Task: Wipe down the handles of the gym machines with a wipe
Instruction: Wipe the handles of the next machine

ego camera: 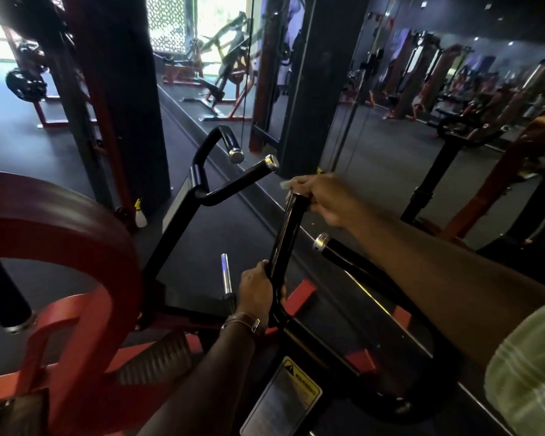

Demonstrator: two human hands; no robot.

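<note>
We have both hands on the same black handle point(285, 237), the upright bar at the centre of the frame. Our left hand point(257, 292), lower centre, has its grip clenched around the bar's lower stretch, steadying it. Our right hand point(320, 199), just right of centre, is closed over the bar's top end with the wipe point(286, 185) pressed under the fingers; only a pale corner of it shows at the upper left edge of that hand.

We judge the task to be partway through at best. The wipe sits at the very top of this handle, so the length between our two hands looks yet to be covered. Three other grips on this machine carry no wipe: the curved handle point(224, 138) above centre, the angled handle point(243, 180) beside it, and the short handle point(334, 251) with a chrome cap under our right forearm. Whether any is already clean we cannot tell; nothing on the black paint shows wet or dry.

The machine has a red frame point(85, 247) filling the lower left, and a yellow-edged warning label point(283, 394) at bottom centre. The floor point(211, 234) is dark rubber matting. A small white spray bottle point(140, 215) stands on it at left of centre, beside a dark column. More machines fill the upper right, dimly lit, with bright windows at upper left.
</note>
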